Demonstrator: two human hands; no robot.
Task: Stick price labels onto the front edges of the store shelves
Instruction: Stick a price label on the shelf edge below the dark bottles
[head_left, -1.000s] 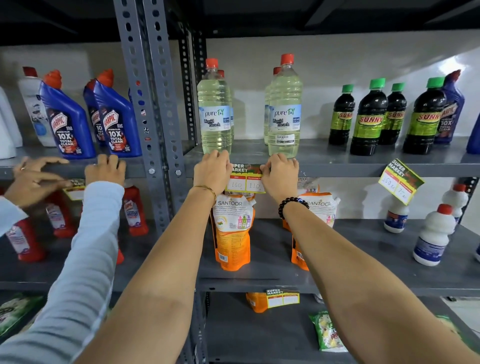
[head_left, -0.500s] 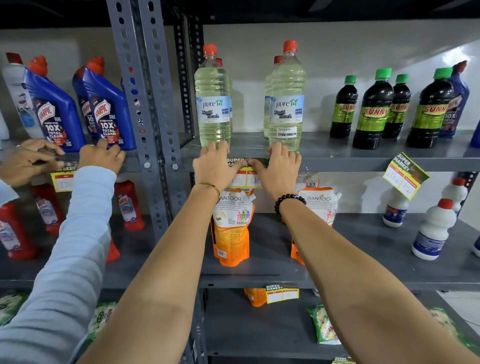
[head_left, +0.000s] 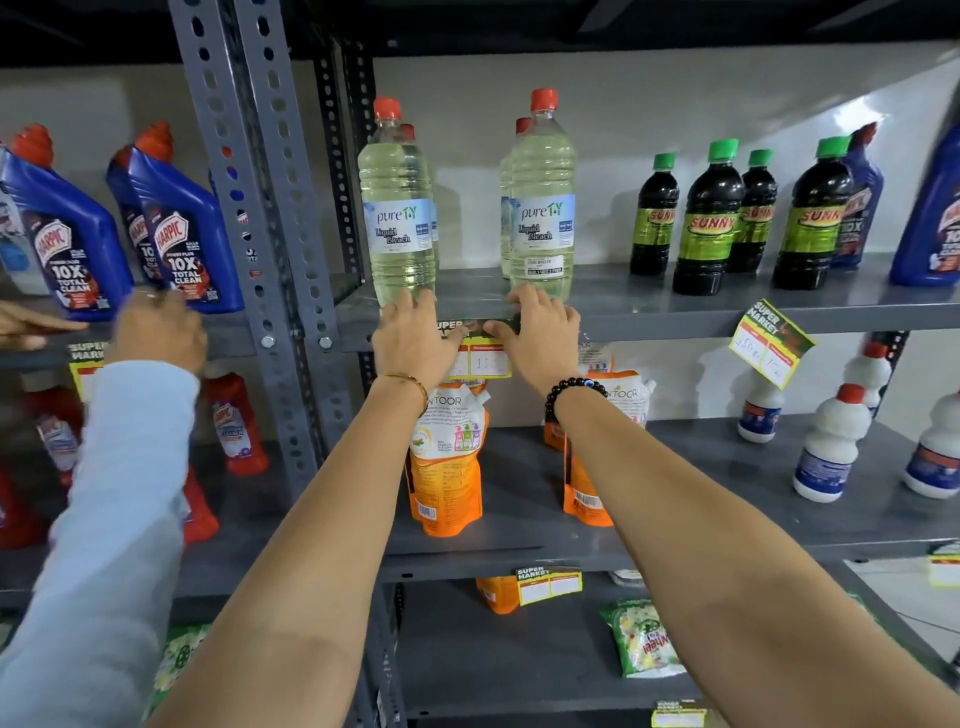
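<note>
A yellow and green price label (head_left: 485, 356) lies against the front edge of the grey upper shelf (head_left: 649, 325), below two clear liquid bleach bottles (head_left: 400, 208). My left hand (head_left: 415, 338) presses on the label's left part, fingers spread over the shelf edge and touching the left bottle's base. My right hand (head_left: 540, 332) presses on its right part, thumb on the label's top strip. Both thumbs nearly meet at the label's top. The hands cover the label's outer ends.
Another person's sleeved arm (head_left: 119, 467) and hand (head_left: 161, 327) work at a label on the left shelf, among blue cleaner bottles (head_left: 176, 228). A tilted label (head_left: 771, 343) hangs right, under dark green-capped bottles (head_left: 711, 223). Orange pouches (head_left: 447, 457) and white bottles (head_left: 831, 447) stand below.
My hands went from closed fists beside the label to flat, spread fingers pressing over it, thumbs moving inward. The other person's hand shifted on the left shelf. The view moved closer.
</note>
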